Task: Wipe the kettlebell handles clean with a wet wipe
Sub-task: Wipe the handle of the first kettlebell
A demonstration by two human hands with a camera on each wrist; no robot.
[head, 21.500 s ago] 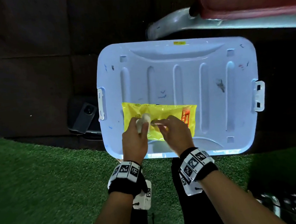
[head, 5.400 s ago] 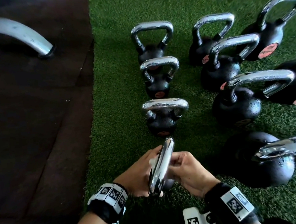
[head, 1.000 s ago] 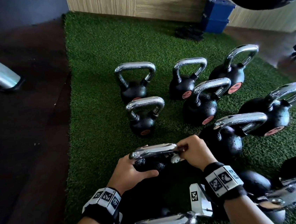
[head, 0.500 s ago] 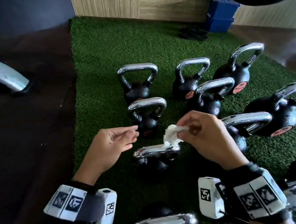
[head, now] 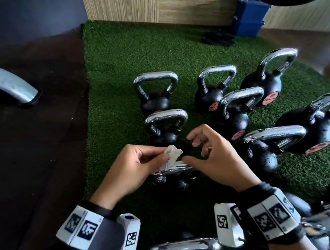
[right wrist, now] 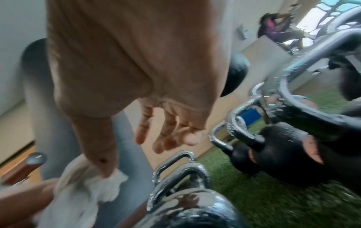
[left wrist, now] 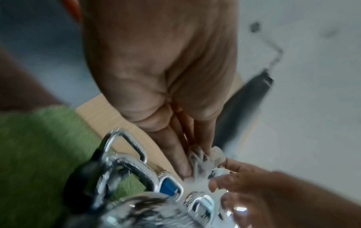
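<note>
On green turf (head: 114, 73), left hand (head: 131, 169) pinches the wipe (head: 172, 154); right hand (head: 214, 156) loosely apart.

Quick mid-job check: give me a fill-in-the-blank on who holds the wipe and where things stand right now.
1. The wet wipe is pinched by the person's ____ hand.
2. The right hand has its fingers spread and holds ____.
3. The kettlebells stand on green ____, and the one being wiped sits directly under the hands.
4. Every kettlebell handle in view is ____ in colour, on a black body.

Missing words: left; nothing; turf; silver
</note>
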